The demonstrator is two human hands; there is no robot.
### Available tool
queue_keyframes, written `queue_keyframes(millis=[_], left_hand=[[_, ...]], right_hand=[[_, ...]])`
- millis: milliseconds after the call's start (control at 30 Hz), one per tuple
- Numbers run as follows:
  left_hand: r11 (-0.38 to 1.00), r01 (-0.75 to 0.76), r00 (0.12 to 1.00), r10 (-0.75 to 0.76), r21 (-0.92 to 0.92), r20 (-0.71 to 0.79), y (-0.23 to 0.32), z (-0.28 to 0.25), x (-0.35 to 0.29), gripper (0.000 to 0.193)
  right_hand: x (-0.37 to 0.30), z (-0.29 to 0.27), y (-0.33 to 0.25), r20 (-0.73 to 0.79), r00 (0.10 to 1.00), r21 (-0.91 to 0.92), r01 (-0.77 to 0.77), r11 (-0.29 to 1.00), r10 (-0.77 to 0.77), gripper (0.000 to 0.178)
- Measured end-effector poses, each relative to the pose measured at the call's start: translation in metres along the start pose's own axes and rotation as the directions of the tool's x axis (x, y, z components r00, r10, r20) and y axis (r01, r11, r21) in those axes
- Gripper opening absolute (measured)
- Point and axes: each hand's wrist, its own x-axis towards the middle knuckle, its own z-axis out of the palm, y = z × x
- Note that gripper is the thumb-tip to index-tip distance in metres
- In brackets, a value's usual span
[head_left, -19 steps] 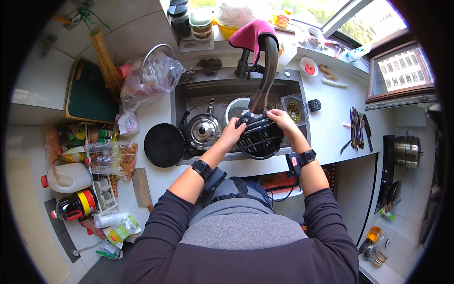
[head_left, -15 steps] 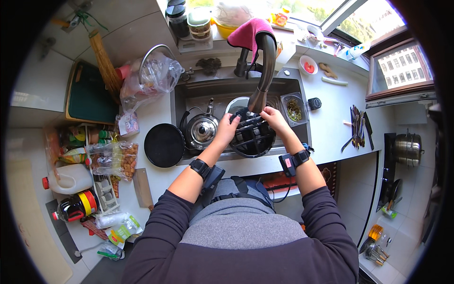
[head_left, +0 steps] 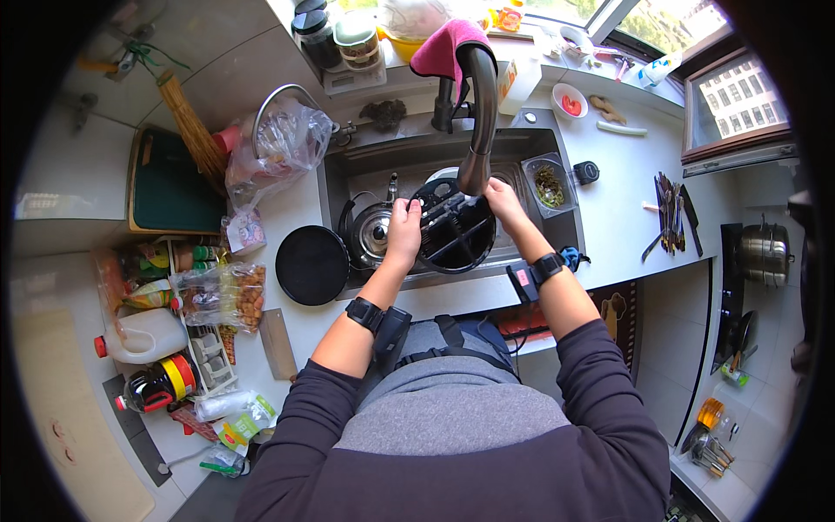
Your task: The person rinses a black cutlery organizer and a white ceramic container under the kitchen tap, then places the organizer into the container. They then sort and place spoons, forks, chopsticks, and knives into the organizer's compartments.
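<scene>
Under the faucet [head_left: 481, 122] I hold a round black holder [head_left: 463, 252] over the sink [head_left: 570, 222]. Its inside is split by crossing dividers. My left hand [head_left: 404, 228] is closed on its left rim, with the fingers partly hidden behind it. My right hand [head_left: 503, 202] grips the upper right rim, close to the spout. A shiny metal kettle [head_left: 372, 228] sits in the sink by my left hand. To the right, a clear tub [head_left: 550, 184] with greens in it stands in the sink. Whether water is running cannot be made out.
Left of the sink lies a round black tray [head_left: 311, 265], with a cleaver [head_left: 278, 344] nearer me. Cutlery and knives [head_left: 671, 216] lie on the right counter. A pink cloth [head_left: 448, 50] drapes the faucet. Bottles and packets crowd the left side.
The black holder has turned, so its divided inside faces me more. My left hand has shifted along its rim to the left side. The whole view has moved slightly.
</scene>
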Motion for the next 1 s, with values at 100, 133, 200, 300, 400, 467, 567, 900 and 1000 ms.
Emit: queue_keyframes(millis=[100,133,200,300,400,467,567,900,1000], left_hand=[[0.968,0.035,0.997,-0.051,-0.249,-0.058,-0.001,0.014,0.004,0.017],[0.94,0.102,0.992,-0.12,-0.325,-0.035,-0.002,0.019,0.005,0.019],[0.865,0.202,0.972,-0.235,-0.459,-0.014,-0.003,0.033,0.007,0.02],[0.74,0.347,0.923,-0.379,-0.575,0.069,-0.009,0.052,0.006,0.026],[0.615,0.451,0.872,-0.459,-0.646,0.172,-0.018,0.065,0.009,0.029],[0.54,0.469,0.86,-0.458,-0.699,0.224,-0.025,0.07,0.013,0.029],[0.38,0.513,0.799,-0.54,-0.77,0.265,-0.031,0.064,0.024,0.034],[0.359,0.567,0.624,-0.775,-0.741,0.102,-0.036,-0.001,0.026,0.031],[0.276,0.598,0.624,-0.75,-0.752,0.22,-0.043,-0.017,0.022,0.032]], right_hand=[[-0.022,-0.029,-0.008,0.017,0.98,-0.074,-0.197,0.978,0.199,0.037],[-0.031,-0.035,-0.013,0.004,0.973,-0.029,-0.232,0.972,0.232,0.039],[-0.05,-0.047,-0.023,0.031,0.973,0.038,-0.229,0.973,0.228,0.048],[-0.071,-0.057,-0.033,0.009,0.986,-0.006,-0.169,0.986,0.169,0.053],[-0.081,-0.064,-0.033,0.066,0.997,-0.009,-0.051,0.999,0.051,0.067],[-0.083,-0.066,-0.027,0.079,0.996,0.022,0.038,0.999,-0.04,0.077],[-0.082,-0.067,-0.013,0.109,0.989,-0.084,0.109,0.991,-0.1,0.08],[-0.054,-0.002,0.01,0.008,1.0,-0.02,0.003,1.0,-0.003,0.085],[-0.048,-0.001,0.001,0.096,0.993,0.159,-0.09,0.983,0.076,0.093]])
